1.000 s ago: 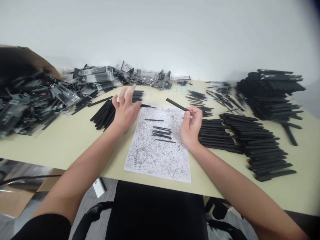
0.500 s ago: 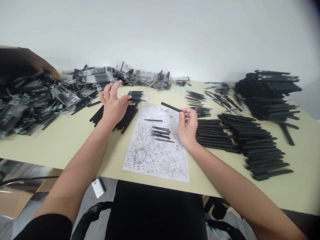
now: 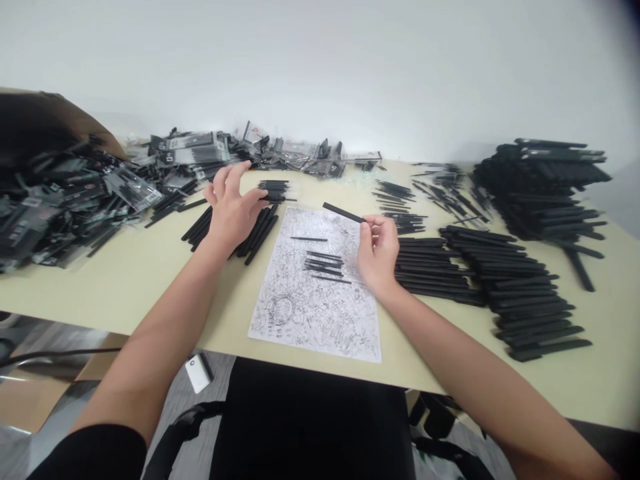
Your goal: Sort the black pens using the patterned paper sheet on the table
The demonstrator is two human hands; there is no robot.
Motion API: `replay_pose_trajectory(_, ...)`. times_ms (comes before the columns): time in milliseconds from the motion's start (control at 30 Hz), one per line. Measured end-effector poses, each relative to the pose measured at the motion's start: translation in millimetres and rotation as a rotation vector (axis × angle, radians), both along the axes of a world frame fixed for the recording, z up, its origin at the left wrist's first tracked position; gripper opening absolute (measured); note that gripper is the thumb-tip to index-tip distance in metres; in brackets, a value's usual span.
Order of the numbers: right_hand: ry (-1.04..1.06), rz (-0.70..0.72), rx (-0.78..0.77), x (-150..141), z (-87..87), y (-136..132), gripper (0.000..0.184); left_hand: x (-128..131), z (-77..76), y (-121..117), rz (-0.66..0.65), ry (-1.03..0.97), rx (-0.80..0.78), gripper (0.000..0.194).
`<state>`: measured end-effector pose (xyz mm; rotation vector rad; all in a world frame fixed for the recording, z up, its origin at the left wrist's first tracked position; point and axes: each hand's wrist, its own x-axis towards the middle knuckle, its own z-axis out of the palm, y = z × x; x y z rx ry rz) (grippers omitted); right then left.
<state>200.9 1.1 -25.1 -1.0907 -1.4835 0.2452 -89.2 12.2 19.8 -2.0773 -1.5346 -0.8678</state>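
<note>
Watching: from my remote post, I see a cream tabletop crowded with black goods.

Far left of the hands: a heap of black items in clear packets, with a dark carton leaning behind it.

Right of the right hand: rows of stacked black sticks.

Between the hands: a sheet of paper covered in dense ink lines, with thin black strips lying on it.

Left hand: released and curved, fingers spread, just beside a loose bunch of sticks. I see no grip.

Right hand: thumb and forefinger pinch one black stick.

Step in hand: that stick is held over the sheet's upper corner, clear of the paper.
</note>
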Motion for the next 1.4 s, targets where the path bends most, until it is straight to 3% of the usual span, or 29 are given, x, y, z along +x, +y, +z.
replay_pose_trajectory(400, 0.014, 0.036, -0.011, -0.8, -1.5, 1.0, 0.013, 4.8, -3.1, 0.5, -0.009, 0.052, 0.021, 0.029)
replay_pose_trajectory(800, -0.133, 0.087, 0.105, -4.6, 9.0, -7.3, 0.012, 26.0, -7.7, -6.0, -0.108, 0.111, -0.020, 0.011)
replay_pose_trajectory(1400, -0.141, 0.157, 0.154, -5.6, 9.0, -8.5, 0.011, 31.3, -8.4, -7.3, -0.141, 0.085, -0.094, 0.012)
